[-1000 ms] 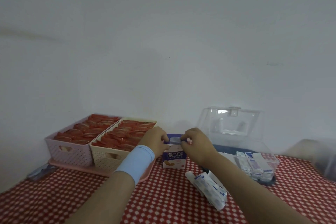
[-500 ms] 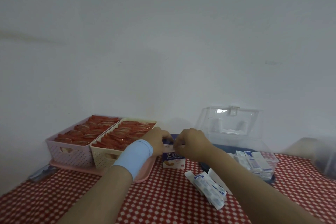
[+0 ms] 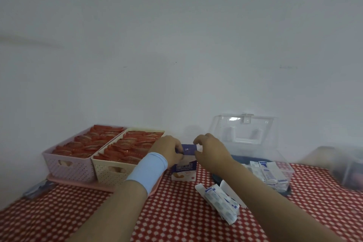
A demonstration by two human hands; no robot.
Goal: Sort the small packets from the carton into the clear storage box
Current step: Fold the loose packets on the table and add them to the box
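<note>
- Head view: the carton [image 3: 184, 167] is standing upright near the far edge of the desk [image 3: 176, 212], between the cream basket [image 3: 110, 171] and the clear storage box [image 3: 275, 175].
- The left hand [image 3: 167, 150] and right hand [image 3: 211, 155] are both working at its purple top flap; the fingers [image 3: 198, 140] are pinching it.
- Judged step: opening the carton.
- 1 bundle of small packets [image 3: 221, 202] is lying loose toward the near edge; more are sitting in the box.
- Next: lifting the flap fully, then drawing packets out.

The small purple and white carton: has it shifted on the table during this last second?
No. The purple and white carton stands just right of the cream basket, as before.
</note>
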